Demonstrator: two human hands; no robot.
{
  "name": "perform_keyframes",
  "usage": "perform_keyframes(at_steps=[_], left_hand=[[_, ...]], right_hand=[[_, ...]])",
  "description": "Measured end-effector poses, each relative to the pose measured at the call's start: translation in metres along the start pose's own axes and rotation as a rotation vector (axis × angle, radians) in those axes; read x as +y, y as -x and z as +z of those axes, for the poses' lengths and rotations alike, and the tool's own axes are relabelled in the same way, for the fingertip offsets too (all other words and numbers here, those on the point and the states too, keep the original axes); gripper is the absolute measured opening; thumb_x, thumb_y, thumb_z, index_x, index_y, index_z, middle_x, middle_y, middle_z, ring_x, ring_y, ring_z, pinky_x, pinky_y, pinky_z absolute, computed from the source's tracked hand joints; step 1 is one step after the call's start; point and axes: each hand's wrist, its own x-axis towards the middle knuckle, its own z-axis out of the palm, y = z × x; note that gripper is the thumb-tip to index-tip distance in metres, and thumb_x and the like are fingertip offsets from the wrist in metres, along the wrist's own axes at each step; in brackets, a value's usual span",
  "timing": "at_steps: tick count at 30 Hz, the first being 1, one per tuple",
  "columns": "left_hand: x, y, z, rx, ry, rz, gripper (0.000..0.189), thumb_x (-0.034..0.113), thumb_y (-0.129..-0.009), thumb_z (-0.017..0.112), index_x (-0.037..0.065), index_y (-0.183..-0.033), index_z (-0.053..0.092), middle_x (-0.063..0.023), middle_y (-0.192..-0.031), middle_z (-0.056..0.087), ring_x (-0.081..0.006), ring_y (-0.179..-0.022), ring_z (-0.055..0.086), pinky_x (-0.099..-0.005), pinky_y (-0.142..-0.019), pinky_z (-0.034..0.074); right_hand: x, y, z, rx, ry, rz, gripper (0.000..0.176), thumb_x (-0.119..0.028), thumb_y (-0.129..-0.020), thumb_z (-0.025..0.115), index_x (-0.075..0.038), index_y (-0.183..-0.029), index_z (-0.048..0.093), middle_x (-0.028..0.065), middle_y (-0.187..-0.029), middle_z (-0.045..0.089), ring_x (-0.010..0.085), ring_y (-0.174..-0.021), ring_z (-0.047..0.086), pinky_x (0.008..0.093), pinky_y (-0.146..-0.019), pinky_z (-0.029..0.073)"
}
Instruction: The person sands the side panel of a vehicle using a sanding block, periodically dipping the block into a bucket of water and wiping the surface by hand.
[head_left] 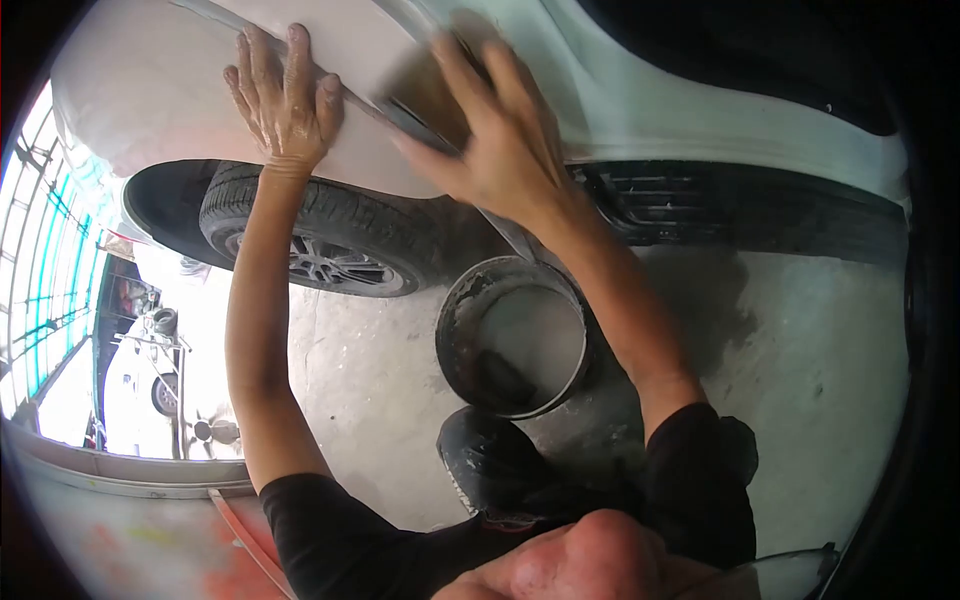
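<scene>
My left hand (285, 105) lies wet and flat against the pale car body panel (150, 90), fingers spread, above the rear wheel arch. My right hand (500, 140) is smeared by motion. It grips a brown sheet that looks like wet sandpaper (425, 85) and presses it on the panel beside a dark trim line. The far edge of the sheet is blurred. Under my right forearm stands a round black bucket (445, 335) with cloudy water and a dark lump inside.
Below the panel is a car tyre (370, 215) with a spoked rim. A dark sill (740, 205) runs along the car's right side. A person's dark-clad knee (490, 450) is close to the bucket. Behind on the left are another panel (130, 540) with red patches and a bright doorway.
</scene>
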Motion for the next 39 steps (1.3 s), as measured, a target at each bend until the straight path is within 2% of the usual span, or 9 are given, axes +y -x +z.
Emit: perform_keyframes(at_steps=[2,8,12,15,18,22,26,29,39], left_hand=[[-0.001,0.004,0.000,-0.013,0.013,0.008,0.062,0.056,-0.103,0.047,0.020,-0.153,0.053,-0.0323,-0.160,0.036,-0.0506,-0.150,0.032,-0.0693,-0.119,0.021],[-0.006,0.005,0.000,0.018,-0.007,0.005,0.062,0.055,-0.103,0.047,0.020,-0.155,0.050,-0.0313,-0.160,0.037,-0.0494,-0.150,0.032,-0.0672,-0.119,0.020],[-0.003,0.001,0.001,0.014,-0.023,0.052,0.064,0.051,-0.105,0.047,0.015,-0.158,0.046,-0.0312,-0.160,0.038,-0.0496,-0.150,0.033,-0.0659,-0.118,0.021],[-0.006,0.002,-0.001,0.015,-0.027,0.065,0.064,0.050,-0.105,0.049,0.015,-0.158,0.045,-0.0310,-0.159,0.039,-0.0502,-0.148,0.035,-0.0664,-0.117,0.022],[-0.007,0.003,0.002,0.014,0.026,0.022,0.063,0.053,-0.102,0.051,0.022,-0.157,0.049,-0.0294,-0.161,0.036,-0.0496,-0.150,0.032,-0.0690,-0.118,0.020],[-0.006,0.002,0.004,0.046,0.035,0.050,0.063,0.052,-0.102,0.051,0.020,-0.156,0.049,-0.0311,-0.159,0.037,-0.0504,-0.149,0.033,-0.0686,-0.117,0.020],[-0.008,0.003,0.004,0.027,0.009,0.048,0.064,0.051,-0.102,0.051,0.018,-0.157,0.048,-0.0318,-0.159,0.038,-0.0513,-0.148,0.034,-0.0671,-0.117,0.020],[-0.005,0.003,0.002,0.029,-0.024,0.093,0.068,0.052,-0.106,0.046,0.009,-0.159,0.043,-0.0326,-0.160,0.036,-0.0489,-0.150,0.033,-0.0629,-0.119,0.020],[-0.004,0.000,0.005,0.058,-0.020,0.130,0.067,0.049,-0.106,0.046,0.007,-0.158,0.043,-0.0337,-0.158,0.039,-0.0507,-0.148,0.034,-0.0635,-0.117,0.023]], right_hand=[[-0.013,-0.016,-0.001,-0.042,0.016,0.057,0.085,-0.027,-0.076,0.088,0.008,-0.146,0.052,0.0222,-0.112,0.058,0.0372,-0.097,0.065,0.0442,-0.083,0.057],[0.024,0.062,-0.013,-0.113,-0.107,0.082,0.087,-0.033,-0.075,0.087,0.007,-0.144,0.053,0.0254,-0.120,0.056,0.0429,-0.109,0.060,0.0476,-0.092,0.054],[0.001,-0.015,0.006,0.036,-0.009,-0.034,0.087,-0.036,-0.074,0.087,0.004,-0.144,0.054,0.0249,-0.115,0.057,0.0390,-0.099,0.062,0.0489,-0.084,0.054],[-0.004,-0.004,-0.005,-0.057,0.001,0.072,0.086,-0.034,-0.074,0.088,0.002,-0.145,0.054,0.0231,-0.116,0.057,0.0383,-0.100,0.062,0.0485,-0.085,0.055],[0.015,0.073,-0.021,-0.114,-0.023,0.177,0.087,-0.034,-0.074,0.088,0.002,-0.146,0.053,0.0222,-0.116,0.057,0.0386,-0.102,0.063,0.0474,-0.086,0.055],[0.049,0.142,-0.046,-0.248,0.062,0.291,0.090,-0.034,-0.074,0.089,0.003,-0.147,0.052,0.0220,-0.118,0.056,0.0391,-0.107,0.061,0.0473,-0.088,0.056],[0.058,0.138,-0.039,-0.159,-0.012,0.146,0.089,-0.036,-0.076,0.087,0.003,-0.147,0.052,0.0207,-0.115,0.056,0.0381,-0.104,0.060,0.0464,-0.088,0.056],[0.029,0.080,-0.019,-0.129,-0.063,0.137,0.088,-0.036,-0.076,0.086,0.003,-0.147,0.052,0.0202,-0.114,0.056,0.0373,-0.102,0.060,0.0461,-0.087,0.055],[0.048,0.123,-0.036,-0.217,-0.037,0.227,0.091,-0.034,-0.075,0.087,0.003,-0.149,0.050,0.0208,-0.117,0.056,0.0367,-0.102,0.061,0.0461,-0.086,0.056]])
